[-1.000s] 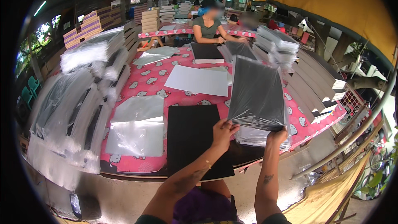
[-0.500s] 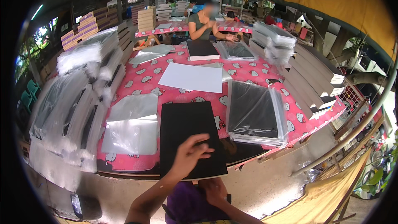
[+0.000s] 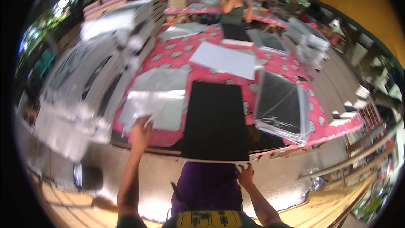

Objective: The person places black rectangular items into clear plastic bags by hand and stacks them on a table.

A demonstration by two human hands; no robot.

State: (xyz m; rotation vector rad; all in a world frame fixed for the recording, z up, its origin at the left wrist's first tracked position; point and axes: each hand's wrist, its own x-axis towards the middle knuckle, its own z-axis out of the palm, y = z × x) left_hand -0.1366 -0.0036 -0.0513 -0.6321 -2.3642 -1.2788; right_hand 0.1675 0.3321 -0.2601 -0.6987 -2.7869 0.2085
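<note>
While the left hand (image 3: 141, 134) is over clear plastic sleeves (image 3: 162, 86) at left, the right hand (image 3: 245, 175) is near the black board (image 3: 216, 118); whether their fingers grasp, I can't tell.

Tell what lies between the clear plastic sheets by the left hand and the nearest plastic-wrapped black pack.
An unwrapped black slab lies between them in the head view, with pink tablecloth beside it.
</note>
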